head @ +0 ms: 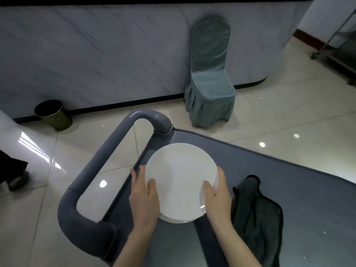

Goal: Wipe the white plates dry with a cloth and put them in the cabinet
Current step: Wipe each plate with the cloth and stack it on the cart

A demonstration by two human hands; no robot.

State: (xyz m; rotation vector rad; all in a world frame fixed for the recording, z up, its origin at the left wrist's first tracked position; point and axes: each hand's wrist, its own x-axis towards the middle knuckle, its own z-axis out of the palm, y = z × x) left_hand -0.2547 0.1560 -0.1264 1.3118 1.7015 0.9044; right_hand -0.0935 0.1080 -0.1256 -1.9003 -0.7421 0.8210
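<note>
Two hands are seen gripping a stack of white plates (pixel 181 178) in the head view. The left hand (pixel 143 199) is curled round its left rim and the right hand (pixel 218 195) round its right rim, with both thumbs laid on top. The stack is held at the handle-end edge of the grey cart (pixel 289 189). A dark cloth (pixel 256 214) is laid on the cart just right of it.

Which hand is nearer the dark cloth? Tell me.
Right. The right hand grips the white plates on the side beside the dark cloth; the left hand grips the opposite side, farther off.
</note>
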